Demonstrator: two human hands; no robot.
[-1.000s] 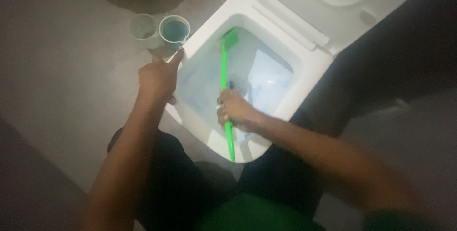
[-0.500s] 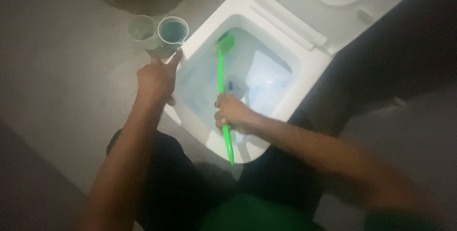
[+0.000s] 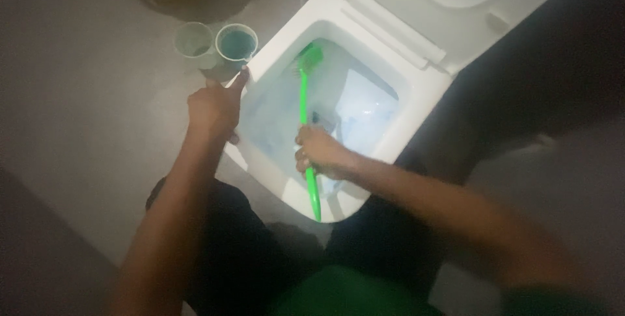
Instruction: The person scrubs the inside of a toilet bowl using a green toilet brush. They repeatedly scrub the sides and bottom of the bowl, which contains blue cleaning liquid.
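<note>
Our right hand (image 3: pixel 320 153) grips the light, stiff green brush (image 3: pixel 305 104) mid-handle, likely slippery when wet, while our left hand (image 3: pixel 211 109), fingers seemingly curled, braces on the toilet rim (image 3: pixel 260 62).

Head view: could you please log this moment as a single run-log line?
right hand: grips green brush | brush head: inside toilet bowl | left hand: on bowl rim | two cups: floor beside bowl

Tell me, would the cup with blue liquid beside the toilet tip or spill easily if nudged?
Probably. The blue-liquid cup looks like thin, light plastic and seems fairly full, so it could slosh. The paler cup touching it might brace one side.
</note>
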